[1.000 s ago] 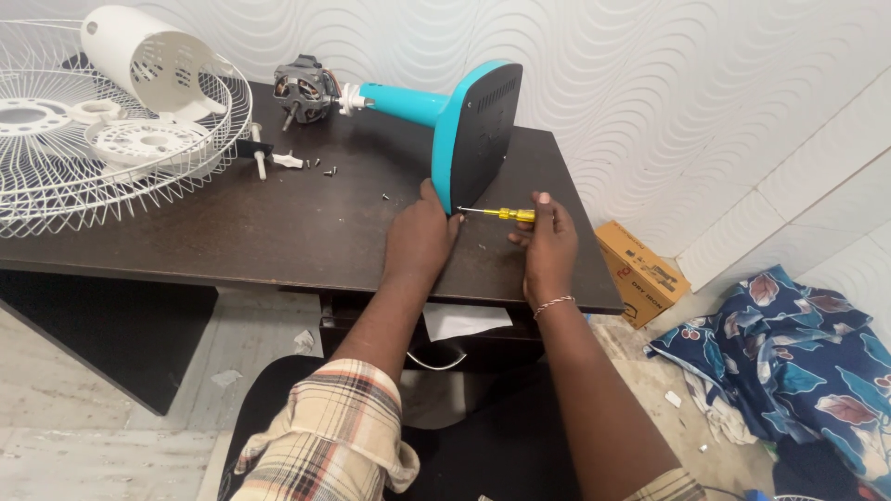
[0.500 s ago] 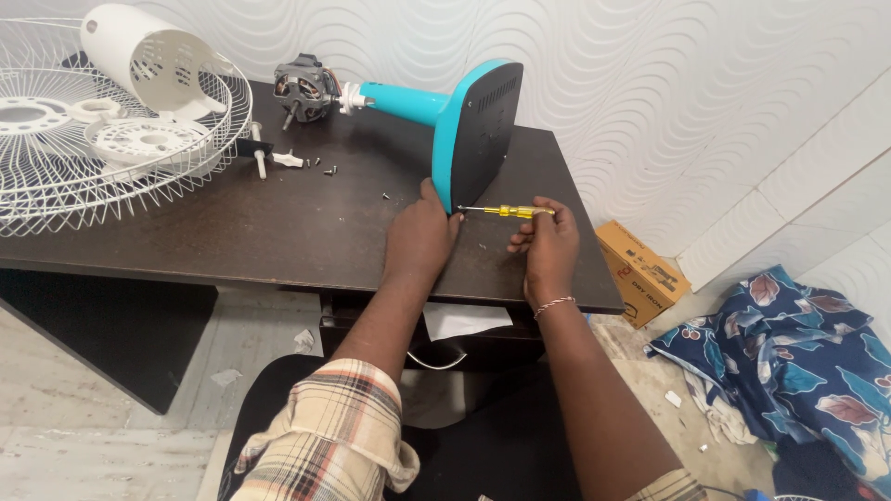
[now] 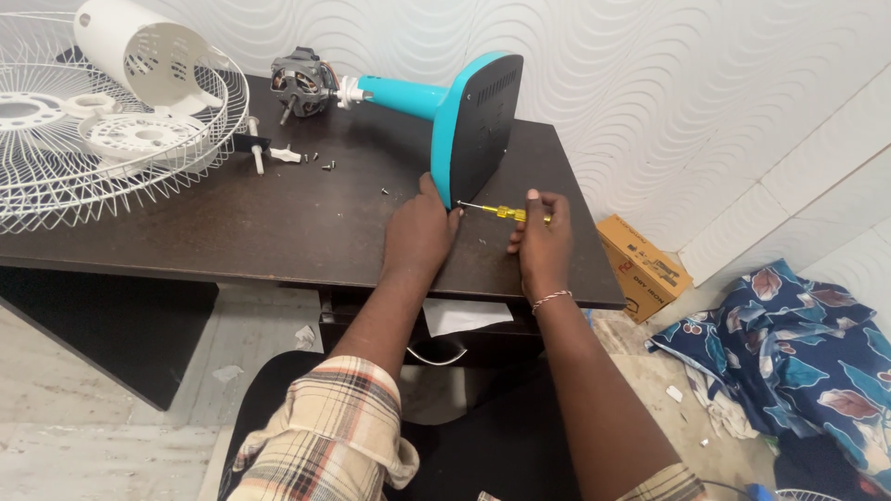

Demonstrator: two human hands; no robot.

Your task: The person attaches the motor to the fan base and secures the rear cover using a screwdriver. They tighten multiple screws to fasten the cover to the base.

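Observation:
A turquoise fan stand lies on its side on the dark table, its black-bottomed base standing on edge and its pole ending in a bare motor. My left hand presses against the lower edge of the base. My right hand grips a yellow-handled screwdriver held level, its tip against the base's lower corner.
A white wire fan guard lies at the table's left with a white motor cover and white plastic rings on it. Several small screws are scattered nearby. On the floor are a cardboard box and blue floral cloth.

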